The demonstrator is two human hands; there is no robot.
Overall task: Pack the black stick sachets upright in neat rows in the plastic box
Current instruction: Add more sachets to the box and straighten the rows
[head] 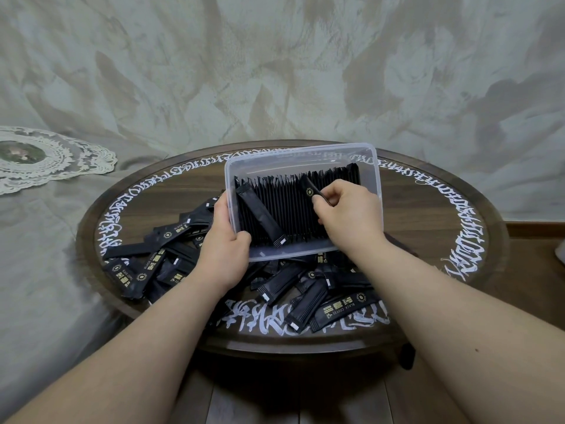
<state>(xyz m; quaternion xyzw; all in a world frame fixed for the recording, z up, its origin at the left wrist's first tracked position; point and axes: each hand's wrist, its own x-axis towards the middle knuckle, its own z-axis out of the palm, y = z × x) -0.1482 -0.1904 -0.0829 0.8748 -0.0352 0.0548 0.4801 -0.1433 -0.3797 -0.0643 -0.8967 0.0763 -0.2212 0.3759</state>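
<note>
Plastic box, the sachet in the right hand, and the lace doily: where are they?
plastic box point(371, 166): head view, bare far right wall.
sachet in the right hand point(307, 188): head view, gold-logo end.
lace doily point(88, 160): head view, right lace edge.

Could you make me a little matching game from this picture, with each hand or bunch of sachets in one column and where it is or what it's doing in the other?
Things:
1. left hand
2. right hand
3. row of sachets
4. loose sachets

States:
A. scattered on the round table
B. pinching one sachet
C. standing packed inside the box
D. gripping the plastic box by its rim

Pairs: 1-D, 2-B, 3-C, 4-A
</note>
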